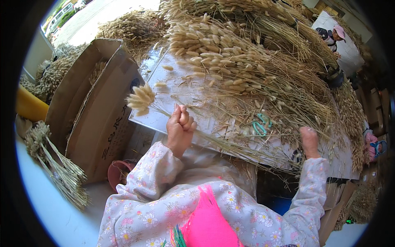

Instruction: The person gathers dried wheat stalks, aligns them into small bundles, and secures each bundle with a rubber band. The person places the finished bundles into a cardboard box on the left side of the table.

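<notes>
My left hand (180, 129) is closed around a small bunch of dried bunny-tail grass (142, 99). Its fluffy cream heads point to the left, and its long stems trail rightward past my fist along the front of the white table (153, 118). At the table's right side, my right hand (309, 142) has its fingers curled together, and a thin stem seems to run to its fingertips. A large heap of the same grass (230, 57) lies beyond both hands. Between them rests a loosely coiled green cord (260, 125) among scattered stems and chaff.
A tall open cardboard box (103, 119) stands left of the table, near a reddish bucket (117, 172). At far left lies a bundle of grass (61, 164). A person in a pink cap (330, 36) is at the back right; another person (372, 146) shows at the right rim.
</notes>
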The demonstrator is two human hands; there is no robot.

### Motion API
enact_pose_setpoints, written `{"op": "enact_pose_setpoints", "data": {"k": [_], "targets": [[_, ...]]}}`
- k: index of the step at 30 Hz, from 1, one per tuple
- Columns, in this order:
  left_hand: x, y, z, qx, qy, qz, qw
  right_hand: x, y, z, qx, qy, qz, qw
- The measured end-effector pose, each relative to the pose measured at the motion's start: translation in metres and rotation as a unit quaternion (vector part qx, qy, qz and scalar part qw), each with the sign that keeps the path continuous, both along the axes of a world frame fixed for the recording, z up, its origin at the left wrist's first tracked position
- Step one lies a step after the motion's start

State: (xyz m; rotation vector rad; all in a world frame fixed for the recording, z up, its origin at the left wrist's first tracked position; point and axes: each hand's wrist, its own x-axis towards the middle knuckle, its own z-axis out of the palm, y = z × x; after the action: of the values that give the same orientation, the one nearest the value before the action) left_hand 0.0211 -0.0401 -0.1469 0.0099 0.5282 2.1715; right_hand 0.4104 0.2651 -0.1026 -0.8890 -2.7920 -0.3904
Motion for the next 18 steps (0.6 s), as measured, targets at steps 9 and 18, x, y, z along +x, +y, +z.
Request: {"op": "enact_pose_setpoints", "data": {"k": [9, 18], "targets": [[-0.008, -0.002, -0.007, 0.003, -0.006, 0.008, 1.0, 0.029, 0.004, 0.085, -0.235, -0.23, -0.227, 0.917], [-0.004, -0.006, 0.002, -0.003, -0.018, -0.013, 1.0, -0.185, -0.015, 0.043, -0.152, 0.117, 0.103, 0.976]]}}
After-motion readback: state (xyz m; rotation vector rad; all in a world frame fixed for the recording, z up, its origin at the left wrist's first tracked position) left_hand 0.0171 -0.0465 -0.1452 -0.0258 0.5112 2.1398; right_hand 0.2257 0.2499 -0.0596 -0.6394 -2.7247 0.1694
